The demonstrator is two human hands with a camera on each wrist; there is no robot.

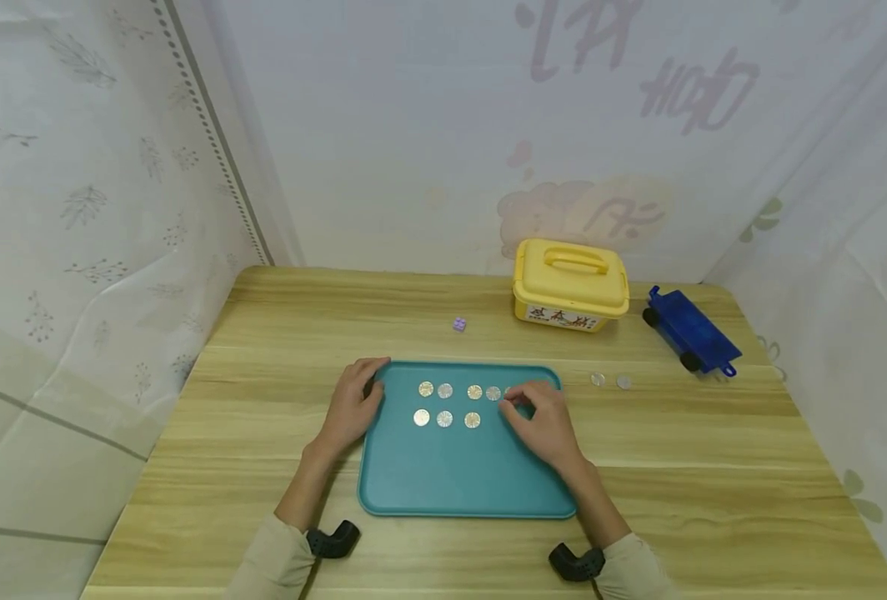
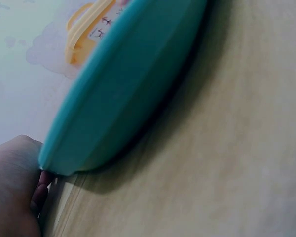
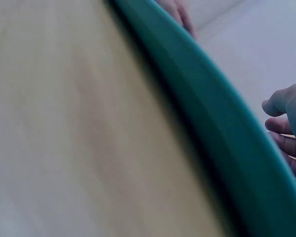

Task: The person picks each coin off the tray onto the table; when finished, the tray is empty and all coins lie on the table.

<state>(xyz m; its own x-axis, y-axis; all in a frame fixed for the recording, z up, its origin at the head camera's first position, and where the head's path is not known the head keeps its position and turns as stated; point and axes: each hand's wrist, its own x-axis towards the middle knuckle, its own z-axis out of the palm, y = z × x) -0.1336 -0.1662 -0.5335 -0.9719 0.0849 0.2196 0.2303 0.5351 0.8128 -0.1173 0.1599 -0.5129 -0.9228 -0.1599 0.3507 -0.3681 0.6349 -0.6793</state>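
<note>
A teal tray point(image 1: 473, 475) lies on the table with two rows of gold and silver coins on it. At the tray's upper left corner, my left hand point(image 1: 349, 406) holds the rim, thumb on the inner side and fingers at the outer edge. My right hand point(image 1: 547, 421) bends over the right end of the upper row. Its fingertips partly cover a coin beside a silver coin point(image 1: 493, 393), and the thumb stands apart from the index finger. A gold coin point(image 1: 473, 420) ends the lower row. In the right wrist view the right hand point(image 3: 291, 126) shows beyond the tray's rim.
Two loose coins, one silver coin point(image 1: 623, 382) among them, lie right of the tray. Behind stand a lidded yellow box point(image 1: 571, 283) and a blue wheeled toy cart point(image 1: 691, 329). A small purple toy brick point(image 1: 460, 324) sits beyond the tray. Curtains surround the table.
</note>
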